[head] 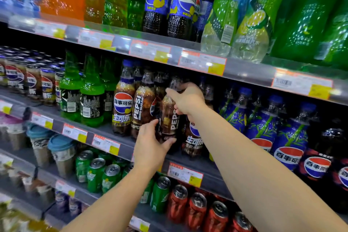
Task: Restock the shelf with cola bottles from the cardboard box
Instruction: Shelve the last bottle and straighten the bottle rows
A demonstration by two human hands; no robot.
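Head cam is looking at a drinks aisle, both arms stretched out to the middle shelf (120, 149). The cola bottle (169, 117) being stocked is a Pepsi Zero Sugar one, standing upright at the front edge of that shelf, squeezed between another zero sugar bottle (142, 111) on its left and a blue-logo cola (194, 137) on its right.

Right hand (185, 100) is wrapped over the shoulder and neck of the bottle, fingers curled round it from the top. Left hand (150, 145) is down low, thumb on one side and fingers on the other, cupping the base. Makes sense to me: top hand steers and keeps it from tipping, bottom hand guides the foot into the narrow slot so it doesn't knock the neighbours over. Can't tell if the base is fully on the shelf or a hair above it, since the left hand covers that bit.

Label's turned partly sideways, so I'd guess a little twist is still needed to face it forward like the rest.

Other stuff around: green bottles (92, 98) to the left on the same shelf, blue bamboo-print bottles (263, 124) to the right, big bottles up top, green cans (94, 175) and red cans (195, 209) on the shelf below. Cardboard box isn't visible here.
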